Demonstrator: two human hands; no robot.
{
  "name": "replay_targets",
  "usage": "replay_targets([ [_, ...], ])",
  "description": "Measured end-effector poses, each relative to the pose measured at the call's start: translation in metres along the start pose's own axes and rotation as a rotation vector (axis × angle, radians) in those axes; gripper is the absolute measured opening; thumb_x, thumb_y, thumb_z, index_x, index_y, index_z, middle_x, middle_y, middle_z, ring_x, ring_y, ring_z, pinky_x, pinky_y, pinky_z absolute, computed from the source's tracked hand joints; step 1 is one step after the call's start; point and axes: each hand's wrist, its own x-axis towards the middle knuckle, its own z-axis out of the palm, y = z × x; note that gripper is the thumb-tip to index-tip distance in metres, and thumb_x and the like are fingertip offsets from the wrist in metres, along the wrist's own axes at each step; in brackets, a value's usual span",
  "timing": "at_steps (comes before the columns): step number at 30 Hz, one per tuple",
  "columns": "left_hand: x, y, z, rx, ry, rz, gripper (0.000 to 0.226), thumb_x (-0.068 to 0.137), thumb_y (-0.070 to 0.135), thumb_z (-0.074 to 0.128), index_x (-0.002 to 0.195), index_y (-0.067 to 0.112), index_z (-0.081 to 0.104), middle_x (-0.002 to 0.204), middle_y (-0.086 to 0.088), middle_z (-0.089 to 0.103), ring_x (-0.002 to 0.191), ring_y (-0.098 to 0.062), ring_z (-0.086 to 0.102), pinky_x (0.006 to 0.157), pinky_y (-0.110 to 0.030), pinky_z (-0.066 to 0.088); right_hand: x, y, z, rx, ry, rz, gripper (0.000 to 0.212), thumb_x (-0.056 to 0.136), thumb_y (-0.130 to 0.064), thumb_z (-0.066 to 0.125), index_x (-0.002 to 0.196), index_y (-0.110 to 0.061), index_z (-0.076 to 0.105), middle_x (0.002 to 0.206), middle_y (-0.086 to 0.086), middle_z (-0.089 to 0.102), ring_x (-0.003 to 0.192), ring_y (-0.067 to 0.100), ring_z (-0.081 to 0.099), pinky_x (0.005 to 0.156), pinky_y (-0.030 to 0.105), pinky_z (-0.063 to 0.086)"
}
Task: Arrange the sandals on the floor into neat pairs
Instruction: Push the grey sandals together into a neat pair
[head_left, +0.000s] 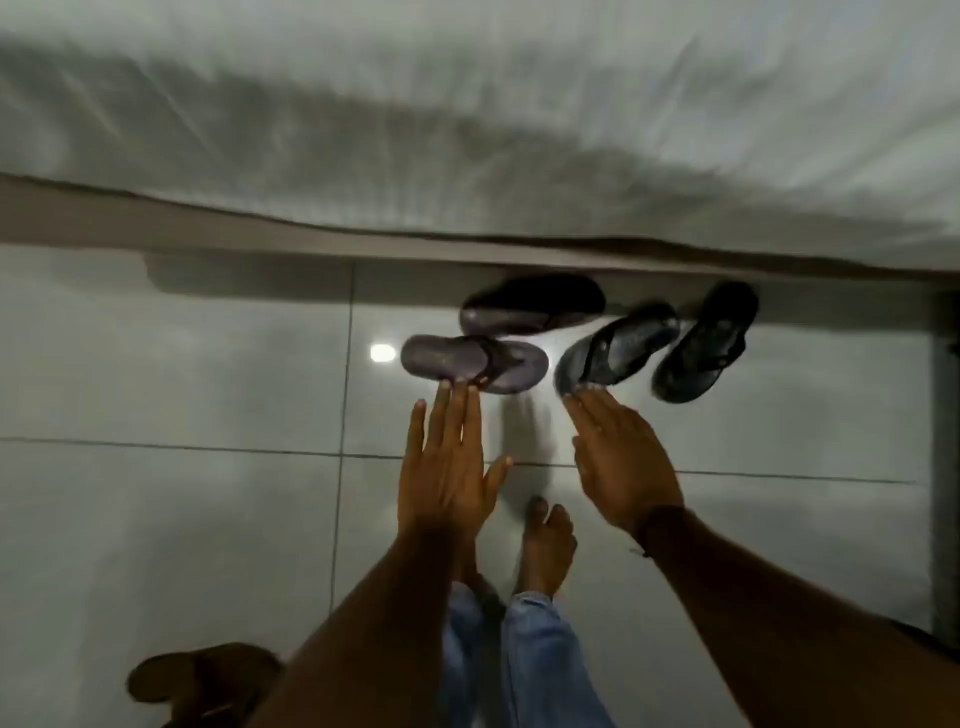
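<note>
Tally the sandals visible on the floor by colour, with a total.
Purple-grey sandals: 2, the nearer one and the one behind it.
Black sandals: 2, the left one and the right one.
Brown sandals: 1, at the lower left.
Total: 5.

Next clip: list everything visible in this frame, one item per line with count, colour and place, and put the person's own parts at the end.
purple-grey sandals: 2, lying sideways near the wall, the far one partly in shadow.
black sandals: 2, angled, right of the purple-grey ones; the other furthest right.
brown sandal: 1, bottom left corner, partly cut off.
floor: pale glossy tiles, a light reflection near the sandals.
wall: whitish, blurred, top of frame.
left hand: open, fingertips at the near purple-grey sandal.
right hand: open, fingertips at the near black sandal.
bare feet: below the hands, blue jeans above.
</note>
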Motion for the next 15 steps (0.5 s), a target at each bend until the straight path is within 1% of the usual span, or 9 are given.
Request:
replay_targets([
  [1,0.009,-0.001,0.027,-0.018,-0.051,-0.074,0.094,0.099,0.075,0.018,0.160,0.015,-0.019,0.174,-0.012,-0.013,0.159,-0.028,-0.017,0.127,-0.049,-0.015,0.020,0.014,0.023,-0.020,-0.044,-0.039,0.061,0.101,-0.018,0.048,0.160,-0.017,0.031,0.168,0.006,0.030,0.156,0.026,0.024,0.123,0.044,0.028],
  [3,0.033,-0.001,0.068,-0.070,-0.045,-0.222,0.102,0.095,0.080,0.021,0.162,0.013,-0.017,0.174,-0.011,-0.014,0.160,-0.029,-0.018,0.127,-0.049,-0.015,0.066,0.041,0.046,-0.057,-0.081,-0.095,0.066,0.095,-0.008,0.047,0.159,-0.018,0.034,0.167,0.006,0.033,0.156,0.027,0.025,0.122,0.043,0.026],
  [5,0.071,0.003,0.107,-0.180,-0.015,-0.352,0.110,0.092,0.080,0.036,0.165,0.011,-0.009,0.175,-0.013,-0.008,0.161,-0.030,-0.012,0.128,-0.050,-0.010,0.125,0.065,0.064,-0.138,-0.111,-0.146,0.073,0.091,-0.007,0.050,0.160,-0.019,0.032,0.169,0.007,0.028,0.158,0.028,0.019,0.124,0.046,0.019],
  [7,0.115,0.012,0.135,-0.317,0.011,-0.516,0.117,0.088,0.078,0.052,0.165,0.008,-0.002,0.175,-0.016,-0.001,0.162,-0.033,-0.006,0.129,-0.053,-0.004,0.182,0.080,0.081,-0.271,-0.111,-0.223,0.082,0.089,-0.008,0.060,0.162,-0.021,0.025,0.171,0.005,0.019,0.159,0.029,0.012,0.125,0.049,0.014],
  [9,0.155,0.022,0.153,-0.445,0.054,-0.676,0.123,0.082,0.073,0.066,0.165,0.006,0.004,0.174,-0.018,0.006,0.161,-0.036,0.001,0.129,-0.058,0.003,0.228,0.087,0.085,-0.375,-0.074,-0.299,0.087,0.091,-0.009,0.065,0.163,-0.024,0.020,0.172,0.007,0.014,0.157,0.034,0.014,0.123,0.054,0.021],
  [10,0.173,0.027,0.160,-0.508,0.062,-0.744,0.127,0.078,0.071,0.072,0.165,0.006,0.005,0.174,-0.019,0.007,0.161,-0.037,0.002,0.129,-0.061,0.005,0.248,0.090,0.087,-0.415,-0.080,-0.322,0.084,0.094,-0.011,0.062,0.164,-0.026,0.018,0.173,0.007,0.011,0.157,0.037,0.014,0.122,0.056,0.024],
  [11,0.188,0.032,0.167,-0.558,0.071,-0.803,0.132,0.074,0.071,0.076,0.164,0.006,0.005,0.174,-0.019,0.008,0.161,-0.038,0.003,0.128,-0.062,0.007,0.265,0.093,0.092,-0.445,-0.083,-0.348,0.078,0.099,-0.014,0.057,0.163,-0.029,0.016,0.173,0.007,0.006,0.158,0.039,0.010,0.123,0.057,0.022],
  [13,0.210,0.036,0.179,-0.620,0.082,-0.894,0.139,0.069,0.070,0.081,0.164,0.006,0.003,0.174,-0.019,0.006,0.161,-0.039,0.001,0.127,-0.064,0.008,0.289,0.100,0.100,-0.472,-0.110,-0.369,0.065,0.105,-0.028,0.045,0.163,-0.034,0.015,0.174,0.005,-0.003,0.158,0.040,0.000,0.126,0.057,0.009],
  [15,0.217,0.035,0.188,-0.611,0.088,-0.922,0.141,0.070,0.070,0.082,0.164,0.006,-0.001,0.174,-0.019,0.003,0.161,-0.039,-0.002,0.127,-0.065,0.008,0.300,0.104,0.104,-0.436,-0.149,-0.368,0.061,0.107,-0.039,0.037,0.163,-0.037,0.012,0.174,0.003,-0.009,0.158,0.039,-0.003,0.127,0.056,0.005],
])
